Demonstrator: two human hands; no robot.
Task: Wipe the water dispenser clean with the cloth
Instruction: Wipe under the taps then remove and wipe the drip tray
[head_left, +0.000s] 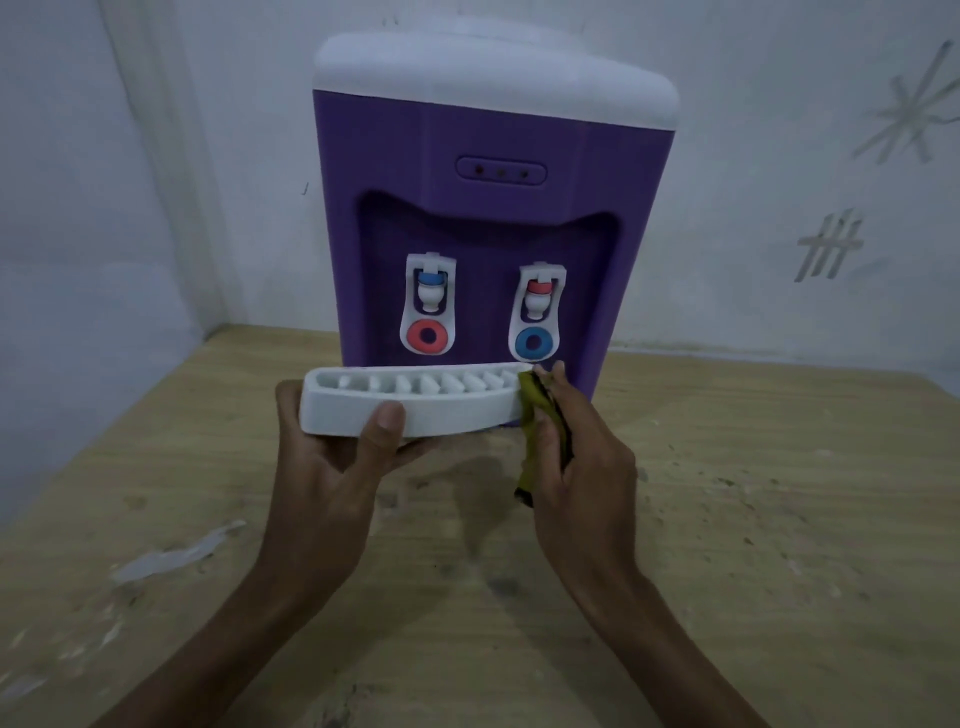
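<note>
Cloth (537, 415) mostly hidden, gripped by right hand (582, 467); one drip tray (410, 402) pinched by left hand (332, 457) fingers; two taps (428, 291) counted.

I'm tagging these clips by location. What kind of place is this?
Probably a plain room in a home: a tabletop water dispenser stands on a worn wooden table in a corner of bare, marked white walls.

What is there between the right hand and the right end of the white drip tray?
The yellow-green cloth, gripped by the right hand, lies against the drip tray end, in the head view.
</note>
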